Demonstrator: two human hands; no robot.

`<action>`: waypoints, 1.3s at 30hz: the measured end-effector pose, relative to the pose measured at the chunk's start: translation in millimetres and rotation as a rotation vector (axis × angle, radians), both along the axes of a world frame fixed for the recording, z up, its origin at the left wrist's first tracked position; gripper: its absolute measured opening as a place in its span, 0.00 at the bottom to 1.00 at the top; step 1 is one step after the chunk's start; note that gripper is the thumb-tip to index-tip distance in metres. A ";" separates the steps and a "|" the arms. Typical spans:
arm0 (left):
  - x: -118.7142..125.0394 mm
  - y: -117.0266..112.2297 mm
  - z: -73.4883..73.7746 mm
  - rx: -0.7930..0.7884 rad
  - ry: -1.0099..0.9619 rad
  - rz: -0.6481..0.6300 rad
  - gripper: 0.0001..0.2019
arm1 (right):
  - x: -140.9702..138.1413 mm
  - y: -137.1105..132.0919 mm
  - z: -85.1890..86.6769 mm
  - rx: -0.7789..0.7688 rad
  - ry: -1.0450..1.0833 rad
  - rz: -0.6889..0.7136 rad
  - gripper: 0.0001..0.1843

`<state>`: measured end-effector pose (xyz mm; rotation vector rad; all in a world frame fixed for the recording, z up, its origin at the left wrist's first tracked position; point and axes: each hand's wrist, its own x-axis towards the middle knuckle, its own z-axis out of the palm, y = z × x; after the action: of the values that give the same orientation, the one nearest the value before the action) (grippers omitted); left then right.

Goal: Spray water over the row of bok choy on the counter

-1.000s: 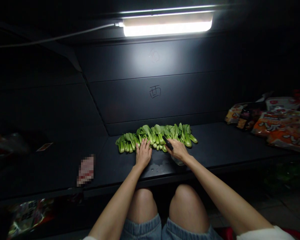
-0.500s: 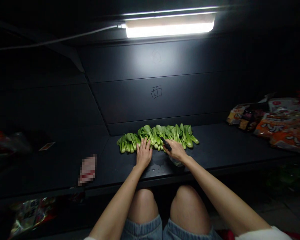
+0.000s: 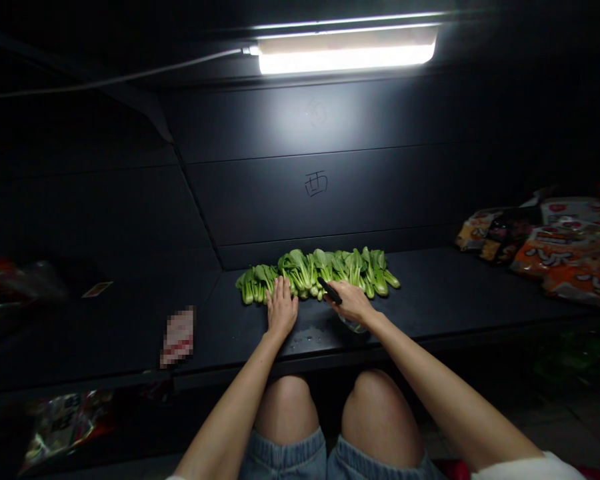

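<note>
A row of green bok choy (image 3: 320,270) lies on a black shelf (image 3: 430,293) under a strip light. My left hand (image 3: 281,308) rests flat with fingers stretched out, its fingertips touching the stems at the left of the row. My right hand (image 3: 353,303) is closed round a clear spray bottle (image 3: 353,324) with a black nozzle (image 3: 330,291) that points at the greens. Drops of water (image 3: 307,333) shine on the shelf between my hands. My bare knees show below the shelf edge.
Packaged snack bags (image 3: 555,243) are piled at the right end of the shelf. A price tag (image 3: 179,337) hangs on the front edge at left, with a small card (image 3: 97,289) further left. More packets (image 3: 65,430) lie on a lower level at bottom left.
My left hand has slid a little to the left along the stems. My right hand and the bottle nozzle have shifted slightly left too.
</note>
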<state>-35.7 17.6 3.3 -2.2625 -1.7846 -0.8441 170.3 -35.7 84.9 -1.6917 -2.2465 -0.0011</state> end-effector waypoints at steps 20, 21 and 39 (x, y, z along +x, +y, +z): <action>-26.7 7.1 -1.5 -0.014 -0.062 -0.076 0.27 | -17.1 9.4 -4.7 -0.033 -0.051 0.030 0.18; -25.5 8.3 0.0 -0.011 -0.057 -0.092 0.26 | -17.7 9.2 -3.9 -0.036 -0.054 0.026 0.18; -30.4 27.0 7.1 0.010 -0.149 -0.042 0.25 | -16.0 9.5 -1.7 -0.037 -0.018 0.003 0.18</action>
<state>-66.1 44.6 10.4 -2.2939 -1.7929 -1.0526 154.3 -26.3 83.2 -1.7136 -2.2757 0.0268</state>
